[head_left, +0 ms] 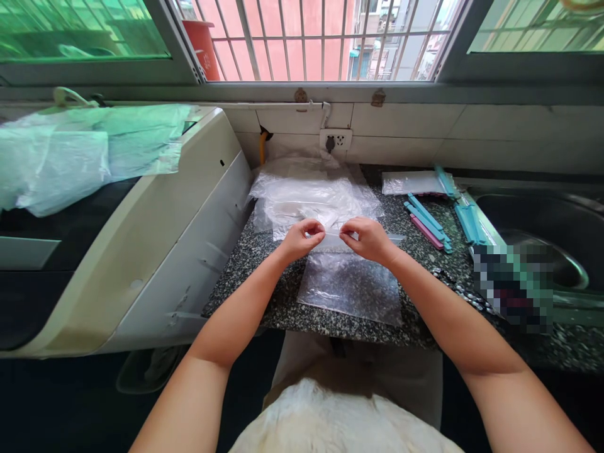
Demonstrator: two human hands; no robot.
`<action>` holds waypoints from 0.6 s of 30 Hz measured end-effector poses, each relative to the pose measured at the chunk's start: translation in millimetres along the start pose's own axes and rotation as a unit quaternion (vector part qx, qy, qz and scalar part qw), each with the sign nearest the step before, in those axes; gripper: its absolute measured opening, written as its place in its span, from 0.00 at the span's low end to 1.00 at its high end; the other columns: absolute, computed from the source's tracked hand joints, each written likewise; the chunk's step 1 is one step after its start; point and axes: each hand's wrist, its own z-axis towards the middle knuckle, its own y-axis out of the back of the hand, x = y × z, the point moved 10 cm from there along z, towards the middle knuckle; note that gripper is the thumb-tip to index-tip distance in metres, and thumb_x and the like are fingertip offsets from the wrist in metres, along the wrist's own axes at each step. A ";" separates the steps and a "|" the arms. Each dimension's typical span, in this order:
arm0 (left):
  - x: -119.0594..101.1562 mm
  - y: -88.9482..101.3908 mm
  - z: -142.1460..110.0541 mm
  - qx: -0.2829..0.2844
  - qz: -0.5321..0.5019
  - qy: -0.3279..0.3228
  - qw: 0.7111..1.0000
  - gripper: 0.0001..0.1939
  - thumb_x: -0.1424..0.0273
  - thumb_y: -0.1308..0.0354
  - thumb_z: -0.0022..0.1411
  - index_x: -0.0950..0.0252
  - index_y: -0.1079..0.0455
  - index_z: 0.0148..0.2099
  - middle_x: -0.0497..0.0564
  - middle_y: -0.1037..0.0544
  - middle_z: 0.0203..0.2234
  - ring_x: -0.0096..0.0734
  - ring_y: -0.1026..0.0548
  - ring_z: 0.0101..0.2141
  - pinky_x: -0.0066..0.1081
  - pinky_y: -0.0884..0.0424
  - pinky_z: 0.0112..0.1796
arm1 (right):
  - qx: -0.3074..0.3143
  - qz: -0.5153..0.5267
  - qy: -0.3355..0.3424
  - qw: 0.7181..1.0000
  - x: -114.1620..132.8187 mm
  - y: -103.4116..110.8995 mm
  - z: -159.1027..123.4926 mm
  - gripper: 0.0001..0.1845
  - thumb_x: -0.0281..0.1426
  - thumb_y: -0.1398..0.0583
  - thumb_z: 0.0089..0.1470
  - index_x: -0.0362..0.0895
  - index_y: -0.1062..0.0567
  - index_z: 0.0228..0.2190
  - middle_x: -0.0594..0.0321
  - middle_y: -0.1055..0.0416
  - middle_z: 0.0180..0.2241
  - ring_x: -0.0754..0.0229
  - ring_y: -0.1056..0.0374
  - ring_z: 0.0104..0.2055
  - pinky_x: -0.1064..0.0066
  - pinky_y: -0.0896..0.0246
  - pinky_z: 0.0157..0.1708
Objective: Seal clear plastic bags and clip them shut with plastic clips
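A clear plastic zip bag (352, 283) lies on the speckled dark counter (268, 296) near its front edge. My left hand (304, 239) pinches the bag's zip strip at its upper edge, thumb against fingertips. A short way to the right, my right hand (368, 239) pinches the same strip. Behind both hands spreads a loose heap of clear plastic bags (311, 189), overlapping one another.
On the right lie blue plastic strips (427, 220), a pink strip (426, 233) and a flat clear packet (410, 182), beside a metal sink (523, 251). A large pale machine (179, 239) stands at left, plastic sheeting (94, 145) on top. A wall socket (336, 139) holds a plug.
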 end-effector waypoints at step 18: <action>-7.6 -0.2 -0.8 -0.007 0.014 -0.029 0.999 0.07 0.67 0.44 0.52 0.66 0.33 0.27 0.48 0.28 0.22 0.28 0.31 0.27 0.28 0.34 0.31 | -0.007 -0.002 0.013 1.000 4.5 -0.6 -0.4 0.08 0.29 0.44 0.51 0.43 0.25 0.25 0.61 0.27 0.24 0.62 0.36 0.29 0.71 0.45 0.32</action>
